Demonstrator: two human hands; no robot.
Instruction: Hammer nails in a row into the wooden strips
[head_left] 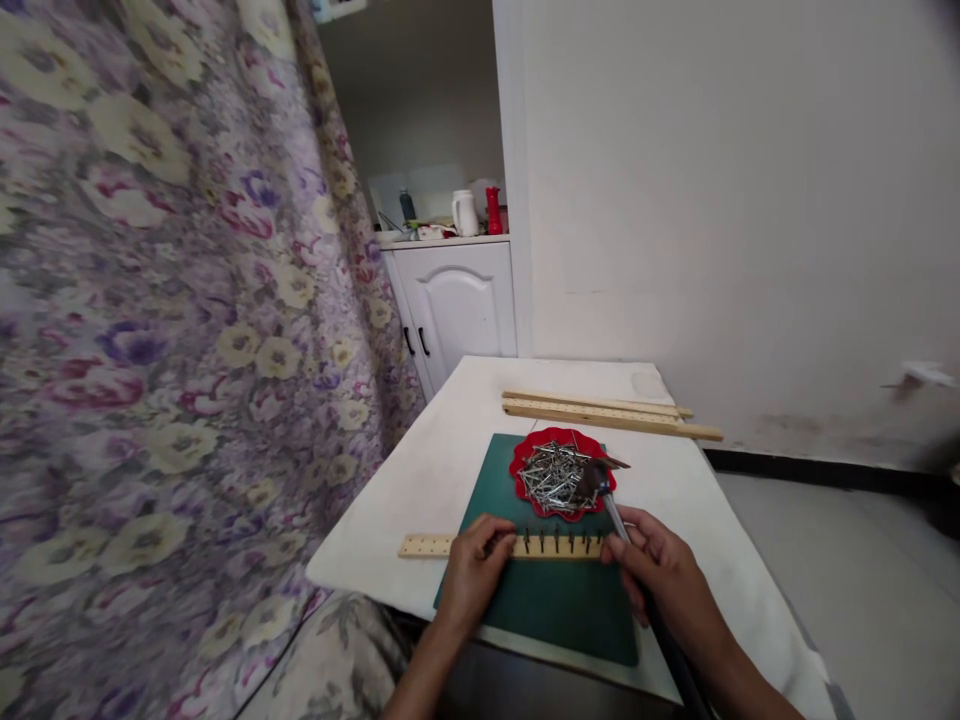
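A drilled wooden strip [424, 546] lies across a green mat [559, 610], with a row of several nails [556, 541] standing upright in it. My left hand [474, 565] rests on the strip at the left end of that row, thumb and fingers pinched together; what they grip is hidden. In my right hand [664, 565] is a hammer [616, 517], held by its shaft, the head raised over the right side of a red scalloped dish [523, 494]. Loose nails [553, 475] fill the dish, just beyond the strip.
More wooden strips [600, 412] lie at the back of the white-covered table [420, 480]. A floral curtain [187, 350] hangs along the left. Behind stand a white cabinet [469, 305], a white jug [465, 213] and a red bottle [494, 211]. A wall [735, 220] borders the far side.
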